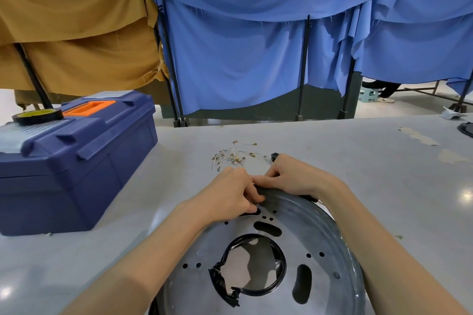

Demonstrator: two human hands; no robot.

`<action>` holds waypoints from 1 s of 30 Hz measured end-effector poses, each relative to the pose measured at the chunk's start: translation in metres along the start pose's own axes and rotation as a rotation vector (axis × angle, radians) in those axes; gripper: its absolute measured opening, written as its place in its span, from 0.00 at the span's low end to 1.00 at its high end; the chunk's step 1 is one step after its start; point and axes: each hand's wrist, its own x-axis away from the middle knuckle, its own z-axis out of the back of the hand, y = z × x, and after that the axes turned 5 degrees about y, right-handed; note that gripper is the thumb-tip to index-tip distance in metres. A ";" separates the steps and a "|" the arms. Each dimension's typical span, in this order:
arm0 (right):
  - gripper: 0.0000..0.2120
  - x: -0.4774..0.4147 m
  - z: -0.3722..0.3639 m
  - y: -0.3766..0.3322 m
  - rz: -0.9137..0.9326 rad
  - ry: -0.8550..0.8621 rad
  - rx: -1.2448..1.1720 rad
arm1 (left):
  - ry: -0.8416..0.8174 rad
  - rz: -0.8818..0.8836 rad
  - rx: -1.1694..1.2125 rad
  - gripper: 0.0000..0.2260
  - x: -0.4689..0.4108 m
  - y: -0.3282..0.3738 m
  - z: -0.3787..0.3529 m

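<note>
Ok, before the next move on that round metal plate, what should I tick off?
1. Left hand grips far rim of round grey metal plate: ok.
2. Right hand pinches same rim: ok.
3. What the fingers work on there: cannot tell, hidden.
4. Black tape round centre hole lies neat: not ok, ragged near left.
5. Thin wires with gold terminals lie on grey table beyond hands: ok.

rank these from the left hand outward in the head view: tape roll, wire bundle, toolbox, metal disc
1. metal disc, held at its rim by the left hand.
2. wire bundle, just ahead of the hand.
3. toolbox, off to the left.
4. tape roll, atop the toolbox's far left end.
</note>
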 end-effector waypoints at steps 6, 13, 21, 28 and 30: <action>0.26 0.005 0.010 -0.002 -0.003 -0.064 -0.008 | 0.081 -0.005 0.062 0.14 0.005 -0.009 0.005; 0.19 0.009 0.015 -0.005 0.002 -0.102 0.002 | 0.175 0.174 -0.200 0.18 0.012 -0.017 0.010; 0.13 0.015 0.019 -0.015 -0.006 -0.139 0.067 | 0.037 0.256 -0.223 0.22 0.002 -0.024 0.010; 0.11 0.013 0.015 -0.023 -0.119 -0.165 0.108 | 0.091 0.169 -0.287 0.10 -0.017 -0.015 0.004; 0.12 0.012 0.014 -0.024 -0.143 -0.161 0.070 | 0.100 0.152 -0.357 0.16 -0.019 -0.012 0.001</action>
